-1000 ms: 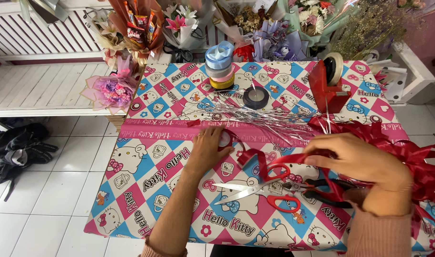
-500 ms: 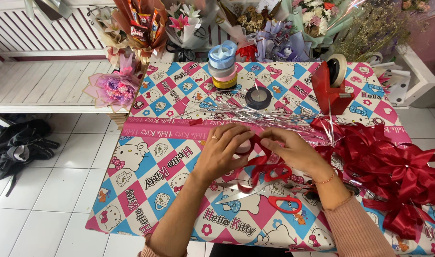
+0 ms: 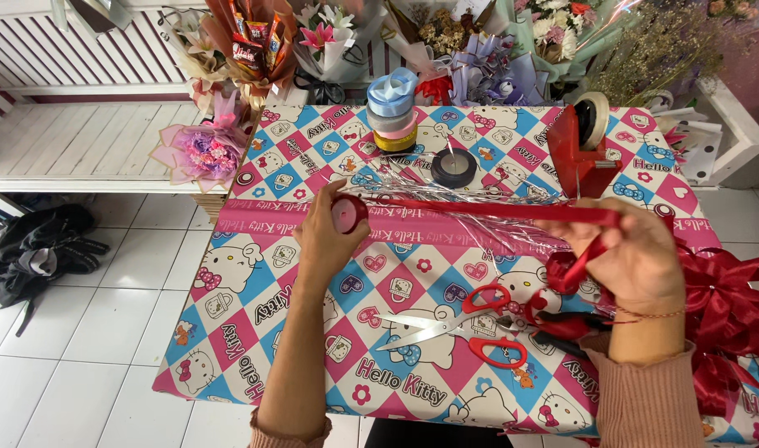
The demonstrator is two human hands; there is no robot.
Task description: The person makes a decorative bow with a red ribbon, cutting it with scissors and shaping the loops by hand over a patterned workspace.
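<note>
Checked cloth in pink, blue and white covers the table [image 3: 255, 274], which fills the middle of the view and serves as the work surface. At twelve o'clock, wrapped bouquets [image 3: 255, 50] stand along the back edge, out of the way of the hands. A heap of finished red bows [image 3: 728, 307] lies at four o'clock, just beside the right wrist. Red ribbon [image 3: 479, 207] runs taut across the centre, stretched straight between both hands. The right hand [image 3: 636, 257], at three o'clock, is closed with its fingers pinching the ribbon's free end and loops. The left hand [image 3: 329, 241], at nine o'clock of centre, is curled around the red ribbon spool [image 3: 346, 213], gripping it so the length can pay out. Red-handled scissors [image 3: 454, 323] lie open at six o'clock, within easy reach.
</note>
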